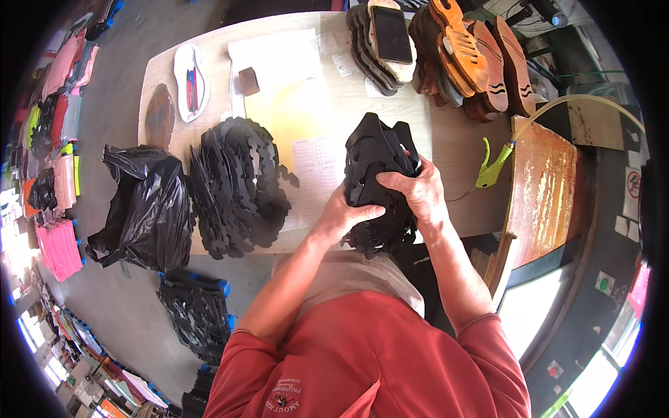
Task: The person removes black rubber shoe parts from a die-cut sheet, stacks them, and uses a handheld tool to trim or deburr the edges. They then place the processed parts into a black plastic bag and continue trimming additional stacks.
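Between my two hands is a thick bundle of black cut-out pieces (376, 150), held up over the front edge of the table. My left hand (346, 214) grips its left side, thumb across the front. From the right, my right hand (417, 189) wraps around it with the thumb pressed on its face. The bundle hides most of the fingers of both hands. Left of it on the table stands a larger stack of black scalloped pieces (240, 184). A black plastic bag (150, 209) lies beside that stack, at the table's left edge.
Papers (279, 63) and a small brown block (248, 81) lie on the table (446, 174). A white sole-shaped tray (182, 76) holds pens. At the back right are a phone (390, 35), orange sole shapes (460, 49) and a green air gun (493, 166) on a hose.
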`<state>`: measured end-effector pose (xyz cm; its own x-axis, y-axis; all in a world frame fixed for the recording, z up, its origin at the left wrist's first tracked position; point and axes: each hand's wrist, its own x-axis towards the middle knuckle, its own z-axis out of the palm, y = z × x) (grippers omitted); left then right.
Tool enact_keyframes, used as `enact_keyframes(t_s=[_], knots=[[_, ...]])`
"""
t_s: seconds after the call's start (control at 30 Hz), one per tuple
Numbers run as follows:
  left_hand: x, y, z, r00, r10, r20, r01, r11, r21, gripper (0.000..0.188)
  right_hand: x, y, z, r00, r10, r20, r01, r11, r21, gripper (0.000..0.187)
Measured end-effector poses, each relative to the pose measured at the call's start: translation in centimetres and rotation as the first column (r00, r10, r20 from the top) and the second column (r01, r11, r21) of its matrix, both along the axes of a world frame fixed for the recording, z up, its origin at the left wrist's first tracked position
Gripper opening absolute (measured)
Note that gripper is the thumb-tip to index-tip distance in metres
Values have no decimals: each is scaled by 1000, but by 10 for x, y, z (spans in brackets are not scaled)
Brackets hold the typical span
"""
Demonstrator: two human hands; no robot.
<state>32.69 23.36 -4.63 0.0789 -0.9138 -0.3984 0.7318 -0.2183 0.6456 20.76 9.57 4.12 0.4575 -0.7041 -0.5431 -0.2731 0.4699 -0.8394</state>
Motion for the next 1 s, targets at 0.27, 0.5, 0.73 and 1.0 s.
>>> enact_keyframes(t_s=[0.27,0.5,0.73,1.0], knots=[[0,22,20,994,-42,-104,29,992,-125,65,5,21,34,978,-62,199,55,998,42,48],[-1,32,9,966,9,-257,-45,990,-134,67,7,19,34,948,279,154,-258,956,-142,77],[25,76,0,911,-29,-411,-88,961,-264,83,-42,-17,36,858,512,-34,-491,800,-345,69],[33,142,-7,963,105,-248,-156,969,-194,64,-149,-115,7,-42,-109,-993,-994,-95,52,71]])
